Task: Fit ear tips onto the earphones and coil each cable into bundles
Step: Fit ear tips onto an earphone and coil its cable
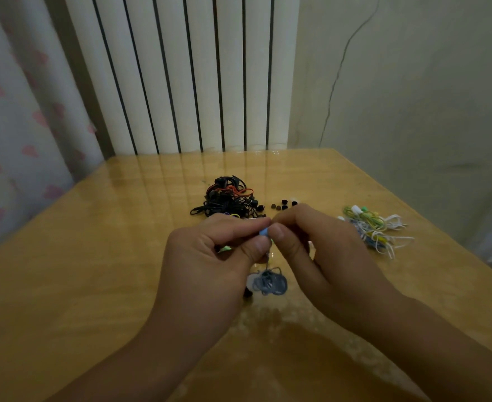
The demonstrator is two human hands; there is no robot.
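Pinching a small blue earphone (263, 232) between them, both hands met above the middle of the tabletop (94, 242). The left hand (210, 256) held it with thumb and forefinger curled round it, grip clenched on the piece; something pale green showed inside that palm, too hidden to name. The right hand (305, 245) closed thumb and forefinger on the same blue piece from the other side; whether an ear tip sat between those fingers could not be told. A thin blue-grey cable (268, 282) hung down from the pinch and lay in a loose tangle on the tabletop just below the hands. Beyond the left hand lay a heap of black earphones (224, 198) with an orange cable among them. Just right of that heap, several loose ear tips (284, 205), mostly dark, one or two pale, lay scattered. Farther right, apart from the hands, lay a pile of white, green and yellow earphones (375, 230). Behind the tabletop stood a white ribbed radiator (181, 74).
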